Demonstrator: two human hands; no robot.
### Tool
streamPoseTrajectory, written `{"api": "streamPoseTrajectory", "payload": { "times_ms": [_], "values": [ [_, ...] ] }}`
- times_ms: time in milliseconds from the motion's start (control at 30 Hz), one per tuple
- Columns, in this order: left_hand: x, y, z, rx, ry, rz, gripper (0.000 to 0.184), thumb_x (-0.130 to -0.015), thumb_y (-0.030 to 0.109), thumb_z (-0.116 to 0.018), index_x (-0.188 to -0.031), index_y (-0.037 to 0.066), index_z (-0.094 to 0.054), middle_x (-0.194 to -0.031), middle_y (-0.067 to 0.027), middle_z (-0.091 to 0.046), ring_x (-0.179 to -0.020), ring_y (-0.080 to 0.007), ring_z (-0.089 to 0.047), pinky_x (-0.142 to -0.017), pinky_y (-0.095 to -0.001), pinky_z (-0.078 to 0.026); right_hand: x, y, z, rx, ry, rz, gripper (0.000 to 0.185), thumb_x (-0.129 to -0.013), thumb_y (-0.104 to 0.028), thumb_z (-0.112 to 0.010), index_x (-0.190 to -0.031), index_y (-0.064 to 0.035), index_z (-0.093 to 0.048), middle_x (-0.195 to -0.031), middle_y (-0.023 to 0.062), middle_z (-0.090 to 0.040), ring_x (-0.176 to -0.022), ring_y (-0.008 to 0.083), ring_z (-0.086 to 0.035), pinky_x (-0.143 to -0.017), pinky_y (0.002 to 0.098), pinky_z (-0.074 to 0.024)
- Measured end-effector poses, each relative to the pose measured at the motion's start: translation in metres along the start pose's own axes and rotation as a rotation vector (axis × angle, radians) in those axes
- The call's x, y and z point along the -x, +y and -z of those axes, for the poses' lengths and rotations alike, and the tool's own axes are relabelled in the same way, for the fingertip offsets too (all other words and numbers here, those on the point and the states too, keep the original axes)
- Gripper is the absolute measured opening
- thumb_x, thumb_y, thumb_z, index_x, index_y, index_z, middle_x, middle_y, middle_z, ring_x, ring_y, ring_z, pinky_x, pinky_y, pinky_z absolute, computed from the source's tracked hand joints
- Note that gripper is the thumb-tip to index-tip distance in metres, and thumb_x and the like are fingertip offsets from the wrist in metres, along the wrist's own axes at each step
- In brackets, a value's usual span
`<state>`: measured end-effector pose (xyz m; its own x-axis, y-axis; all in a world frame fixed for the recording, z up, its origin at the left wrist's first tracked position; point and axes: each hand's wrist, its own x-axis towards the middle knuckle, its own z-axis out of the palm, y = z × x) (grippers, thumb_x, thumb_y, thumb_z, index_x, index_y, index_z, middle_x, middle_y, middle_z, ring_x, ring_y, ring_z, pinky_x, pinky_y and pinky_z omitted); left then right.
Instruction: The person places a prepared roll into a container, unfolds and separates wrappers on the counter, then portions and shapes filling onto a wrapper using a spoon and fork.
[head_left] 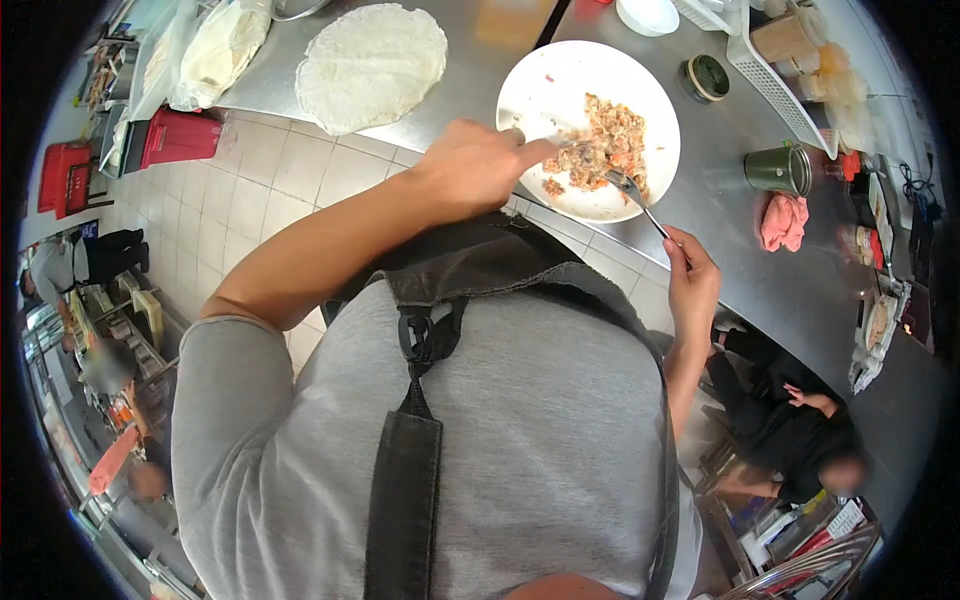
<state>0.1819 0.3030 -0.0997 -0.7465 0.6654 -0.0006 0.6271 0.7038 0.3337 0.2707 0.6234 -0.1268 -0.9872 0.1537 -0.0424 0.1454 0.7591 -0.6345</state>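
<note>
A large white plate point(527, 84) holds a chopped, mixed filling point(622, 128) of orange and pale bits. My right hand point(692, 278) grips a fork point(652, 214) by its handle, with the tines in the food at the near right part of the plate. From the left, my left hand point(472, 168) is closed at the plate's rim. It holds a utensil whose far end is smeared by motion over the food, so its kind cannot be made out. Left of the plate lies a round, thin, pale sheet of dough or wrapper point(372, 66).
On the steel counter point(690, 150) stand a dark-filled jar point(705, 78), a green canister point(778, 170), a pink cloth point(785, 221), a white bowl point(648, 16) and a white basket point(775, 90). Plastic-wrapped pale sheets point(222, 50) lie far left. A person in black point(790, 425) sits at right.
</note>
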Motion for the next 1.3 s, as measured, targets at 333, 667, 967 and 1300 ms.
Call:
{"api": "streamPoseTrajectory", "payload": {
  "times_ms": [333, 667, 967, 1300],
  "values": [
    [-0.007, -0.018, -0.039, -0.081, -0.098, -0.138, 0.047, -0.085, 0.009, -0.057, -0.132, 0.014, -0.053, -0.072, -0.0078, -0.064, -0.068, -0.026, -0.067, -0.056, -0.039, -0.052, -0.011, -0.028, -0.026, -0.174, -0.029, 0.05, 0.022, -0.099, -0.01, -0.057, -0.118, -0.0018, -0.065, -0.1, 0.0155, -0.071, -0.085, 0.0147, -0.062, -0.081, 0.0286, -0.0487],
    [-0.006, 0.0, -0.01, -0.18, 0.286, -0.202, 0.009, -0.075, 0.022, -0.061, -0.078, 0.013, -0.064, -0.071, -0.0034, -0.063, -0.073, -0.0226, -0.067, -0.069, -0.0372, -0.048, -0.025, -0.011, -0.054, -0.159, -0.182, 0.219, 0.03, -0.101, -0.009, -0.052, -0.129, -0.0046, -0.061, -0.115, 0.0158, -0.07, -0.103, 0.0168, -0.065, -0.089, 0.0303, -0.0489],
    [-0.007, -0.025, -0.046, 0.067, 0.053, 0.044, 0.043, -0.089, 0.013, -0.053, -0.129, 0.028, -0.058, -0.081, -0.0086, -0.07, -0.08, -0.0277, -0.07, -0.065, -0.0416, -0.055, -0.018, -0.02, -0.024, 0.047, -0.11, 0.059, 0.024, -0.099, -0.014, -0.056, -0.118, -0.0066, -0.067, -0.104, 0.0192, -0.071, -0.092, 0.0241, -0.07, -0.079, 0.0338, -0.0517],
    [-0.017, -0.029, -0.003, -0.023, 0.01, 0.125, 0.036, -0.083, 0.009, -0.058, -0.117, 0.019, -0.064, -0.079, -0.0131, -0.07, -0.075, -0.0323, -0.069, -0.063, -0.0463, -0.052, -0.005, -0.029, -0.034, 0.159, -0.02, 0.209, 0.023, -0.094, -0.011, -0.061, -0.115, -0.0136, -0.07, -0.095, 0.0224, -0.069, -0.084, 0.0384, -0.068, -0.072, 0.0423, -0.0535]
  ]
}}
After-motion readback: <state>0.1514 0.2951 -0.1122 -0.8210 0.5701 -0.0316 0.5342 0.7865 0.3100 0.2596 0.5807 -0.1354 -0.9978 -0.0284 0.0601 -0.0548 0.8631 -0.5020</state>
